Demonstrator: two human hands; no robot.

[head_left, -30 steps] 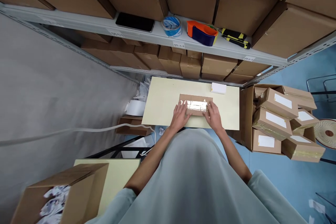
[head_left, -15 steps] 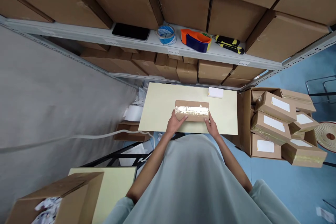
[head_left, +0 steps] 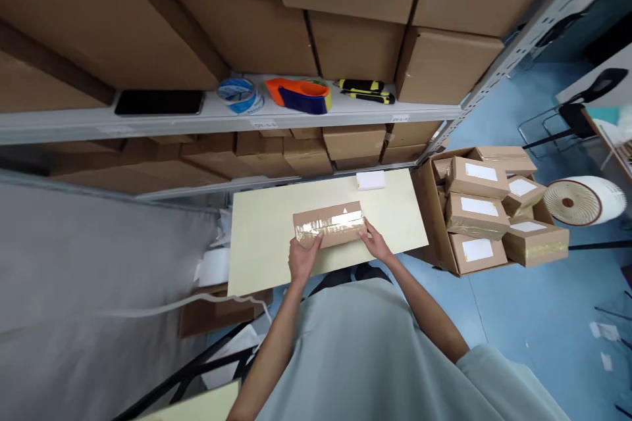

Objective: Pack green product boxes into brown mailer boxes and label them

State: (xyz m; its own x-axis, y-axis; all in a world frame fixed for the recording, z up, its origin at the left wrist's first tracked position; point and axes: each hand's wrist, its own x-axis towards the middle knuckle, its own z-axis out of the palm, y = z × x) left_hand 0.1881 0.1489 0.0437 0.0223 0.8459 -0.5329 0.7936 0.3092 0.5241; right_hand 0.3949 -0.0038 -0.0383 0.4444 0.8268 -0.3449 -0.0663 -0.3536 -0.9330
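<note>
Between my two hands is a small brown cardboard box (head_left: 330, 223), with shiny clear tape running along its upper face. My left hand (head_left: 303, 258) grips its near left corner, thumb on top. At the near right end, my right hand (head_left: 376, 242) holds the box with the fingers against its side. The box is over a pale yellow table (head_left: 261, 237); whether it touches the surface I cannot tell. Beyond it, a stack of white labels (head_left: 370, 180) lies by the table's far edge.
To the right stands a large open carton (head_left: 434, 237) piled with taped, labelled boxes (head_left: 478, 216). A shelf (head_left: 197, 120) ahead carries a phone (head_left: 158, 102), tape roll (head_left: 240, 96), orange-blue tape dispenser (head_left: 300, 96) and box cutters (head_left: 366, 91). A white fan (head_left: 585, 200) stands farther right.
My view has turned to the right, showing more of the fan and floor. Both hands still hold the box, which appears slightly tilted in view.
</note>
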